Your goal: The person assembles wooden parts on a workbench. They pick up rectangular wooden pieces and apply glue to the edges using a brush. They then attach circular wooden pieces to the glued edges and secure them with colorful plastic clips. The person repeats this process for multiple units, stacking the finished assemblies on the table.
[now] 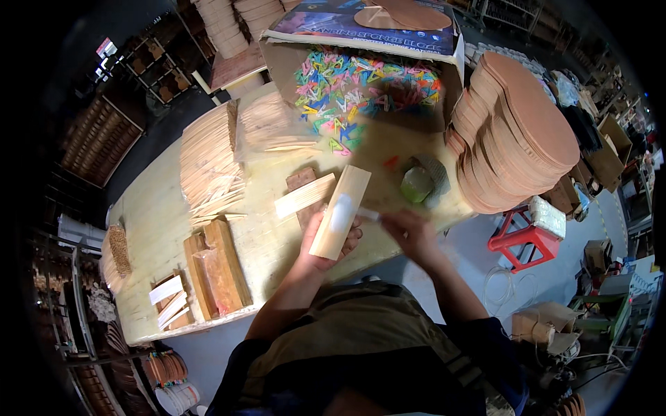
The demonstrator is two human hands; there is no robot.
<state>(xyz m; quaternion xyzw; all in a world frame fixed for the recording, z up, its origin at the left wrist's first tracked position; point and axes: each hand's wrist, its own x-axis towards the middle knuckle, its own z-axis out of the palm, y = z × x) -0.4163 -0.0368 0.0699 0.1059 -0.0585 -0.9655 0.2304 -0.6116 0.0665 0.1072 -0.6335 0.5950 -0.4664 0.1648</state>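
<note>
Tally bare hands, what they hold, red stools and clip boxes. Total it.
Bare left hand and right hand: 2
Pale rectangular wooden piece, white-patched: 1
Slim whitish object, blurred: 1
Red plastic stool: 1
Open cardboard box of multicoloured plastic clips: 1
Total: 6

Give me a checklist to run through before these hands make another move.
1. Rectangular pale wooden piece held in the left hand: ok.
2. Slim whitish stick held in the right hand: ok.
3. White patch covering the piece's whole upper face: not ok; wood shows bare at both ends.
4. Small multicoloured plastic clips all inside the open cardboard box: not ok; some lie on the table in front.
5. Round green-and-grey container open: cannot tell.
</note>
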